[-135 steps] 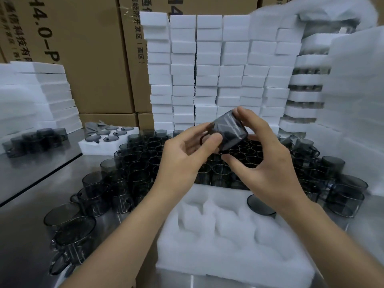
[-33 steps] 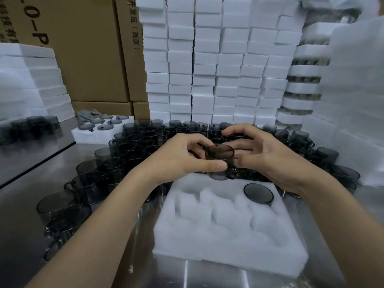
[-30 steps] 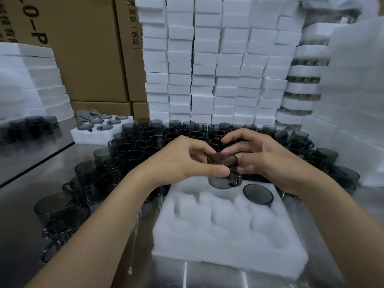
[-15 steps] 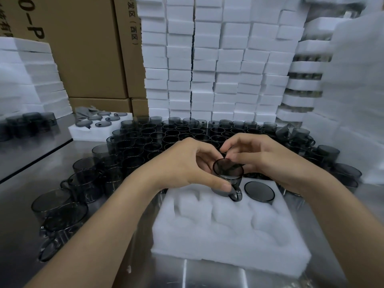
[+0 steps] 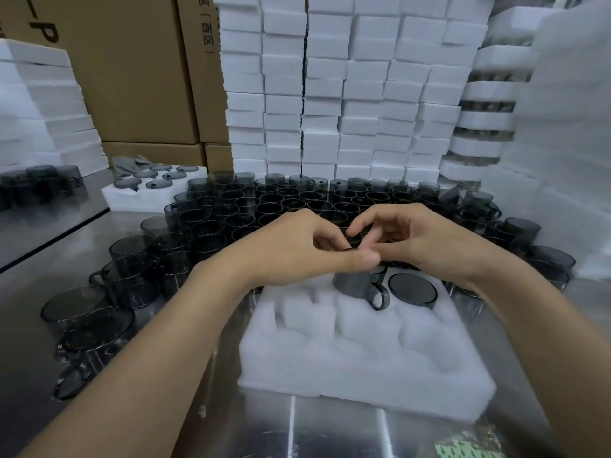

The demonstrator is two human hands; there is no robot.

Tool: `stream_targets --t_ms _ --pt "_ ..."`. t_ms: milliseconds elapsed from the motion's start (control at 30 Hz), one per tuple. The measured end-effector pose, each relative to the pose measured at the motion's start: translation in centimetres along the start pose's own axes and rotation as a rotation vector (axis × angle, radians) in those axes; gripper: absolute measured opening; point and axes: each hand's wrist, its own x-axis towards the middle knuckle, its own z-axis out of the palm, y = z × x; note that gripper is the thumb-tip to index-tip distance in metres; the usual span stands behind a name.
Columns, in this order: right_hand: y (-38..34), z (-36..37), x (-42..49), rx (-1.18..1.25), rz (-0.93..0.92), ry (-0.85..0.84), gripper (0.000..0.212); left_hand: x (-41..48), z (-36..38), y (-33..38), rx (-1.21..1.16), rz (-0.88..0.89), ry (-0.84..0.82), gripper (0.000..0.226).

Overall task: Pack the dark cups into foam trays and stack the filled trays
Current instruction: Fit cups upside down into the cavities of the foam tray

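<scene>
L hand [image 5: 291, 249] & R hand [image 5: 420, 239] mid-frame, fingers clamped on rim of dark cup [image 5: 355, 283] in foam tray [image 5: 363, 375]. Second cup [image 5: 412, 289] just right of it, base up.

**Obscured and Truncated Areas**

The rim of the cup [image 5: 355, 283] is covered by the left hand [image 5: 291, 249] and right hand [image 5: 416, 239]. Whether the right hand touches the rim cannot be determined. Both forearms are cut by the lower edge, as is a green-patterned item [image 5: 469, 450]. The box lettering [image 5: 43, 31] is truncated at the top edge. The far-left cups [image 5: 43, 185] are blurred.
</scene>
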Motion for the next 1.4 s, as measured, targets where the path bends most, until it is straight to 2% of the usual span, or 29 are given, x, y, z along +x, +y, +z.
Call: stream_targets --t_ms 200,367,533,600,667,767,833,900,1033,1200,1333,1400 --pt "0.1 0.1 -0.1 -0.023 0.017 0.061 0.008 0.2 -0.2 -0.2 -0.023 0.044 0.054 0.044" --pt "0.2 0.4 0.2 -0.04 0.008 0.071 0.005 0.1 -0.5 -0.4 -0.037 0.06 0.015 0.045" --pt "0.6 1.2 0.6 -0.155 -0.003 0.032 0.005 0.4 0.1 -0.3 0.072 0.005 -0.036 0.044" --pt "0.6 1.0 0.5 -0.17 0.009 0.072 0.008 0.3 0.1 -0.3 0.116 -0.006 -0.023 0.043" --pt "0.6 0.4 0.3 -0.145 0.008 0.231 0.011 0.2 0.1 -0.1 0.112 0.003 0.028 0.046" --pt "1.0 -1.0 0.2 0.012 0.014 0.627 0.023 -0.1 0.8 0.8 0.087 0.08 0.092 0.069" --pt "1.5 -1.7 0.3 0.036 0.043 0.807 0.029 -0.1 1.9 1.6 0.181 0.097 0.02 0.078" --pt "1.8 -1.8 0.5 0.037 0.06 0.858 0.03 -0.2 3.3 2.4 0.261 0.1 -0.098 0.079" --pt "2.2 -1.0 0.8 -0.048 0.07 0.801 0.031 -0.7 5.5 2.8 0.41 0.097 -0.278 0.09" --pt "3.1 -0.4 1.1 -0.25 0.072 0.724 0.028 -0.4 5.6 3.1 0.449 0.049 -0.331 0.105" --pt "3.3 0.0 1.1 -0.476 0.127 0.48 0.018 -0.9 5.9 2.8 0.429 0.091 -0.259 0.105" --pt "3.1 -0.4 1.2 -0.488 0.143 0.367 0.015 -1.0 5.3 2.7 0.317 0.105 -0.106 0.083"
